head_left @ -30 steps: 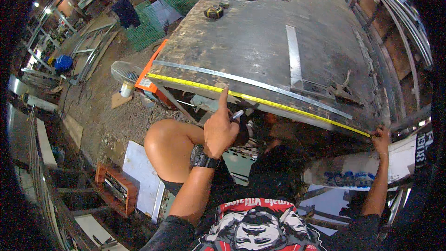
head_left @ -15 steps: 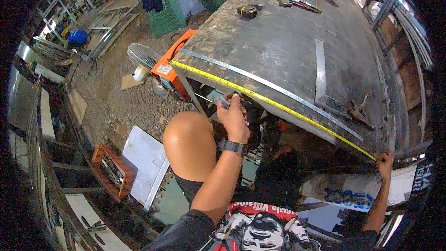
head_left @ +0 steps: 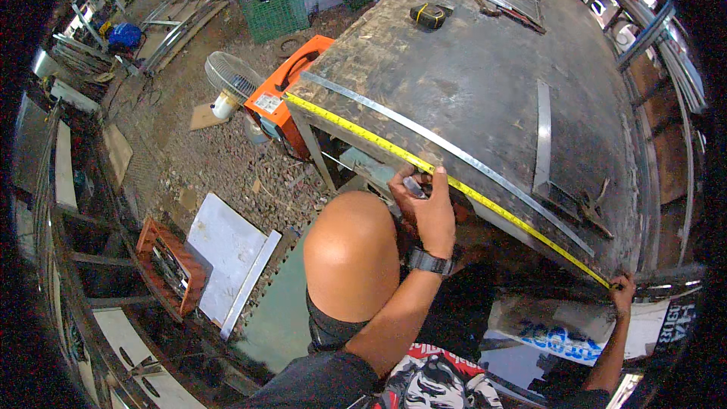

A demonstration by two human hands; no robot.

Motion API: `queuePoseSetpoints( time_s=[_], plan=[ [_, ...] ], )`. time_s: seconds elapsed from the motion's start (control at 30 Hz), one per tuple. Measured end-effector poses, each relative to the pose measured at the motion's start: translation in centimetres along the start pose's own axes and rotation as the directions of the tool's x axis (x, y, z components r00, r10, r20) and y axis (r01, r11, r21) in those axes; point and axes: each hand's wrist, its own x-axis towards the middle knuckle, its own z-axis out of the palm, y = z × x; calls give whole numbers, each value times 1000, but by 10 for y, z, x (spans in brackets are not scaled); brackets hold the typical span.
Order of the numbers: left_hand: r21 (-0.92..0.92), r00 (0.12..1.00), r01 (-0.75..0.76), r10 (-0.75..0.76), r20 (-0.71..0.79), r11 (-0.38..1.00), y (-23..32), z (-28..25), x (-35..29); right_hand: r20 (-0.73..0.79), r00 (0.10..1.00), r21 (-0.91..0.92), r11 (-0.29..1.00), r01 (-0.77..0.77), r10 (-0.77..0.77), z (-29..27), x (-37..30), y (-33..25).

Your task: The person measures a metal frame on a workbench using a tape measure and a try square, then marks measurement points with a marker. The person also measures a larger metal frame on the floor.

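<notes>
My left grip (head_left: 426,208) clasps a pen-like tool (head_left: 413,186), my right grip (head_left: 621,288) pinches the yellow tape (head_left: 382,142) along the counter's (head_left: 485,83) near edge, a metal strip (head_left: 447,144) lies behind the tape, and an orange machine (head_left: 286,91) flanks its left end.

Pale fan (head_left: 232,76) — orange machine (head_left: 274,85) — green mesh (head_left: 274,19)

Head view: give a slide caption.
Left hand midway along a yellow measuring tape, right hand at its right end, beside a metal strip.
</notes>
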Motion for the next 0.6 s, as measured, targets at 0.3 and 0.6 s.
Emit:
queuePoseSetpoints(
  time_s=[0.3, 0.6],
  plan=[
    [-107, 999, 54, -54, -3, 993, 6, 10, -8, 103, 952, 167, 938, -304, 290, 1, -2, 22],
    [4, 999, -15, 15, -30, 1000, -1, 12, -2, 141, 957, 151, 949, -275, 255, -6, -4, 10]
  ],
)
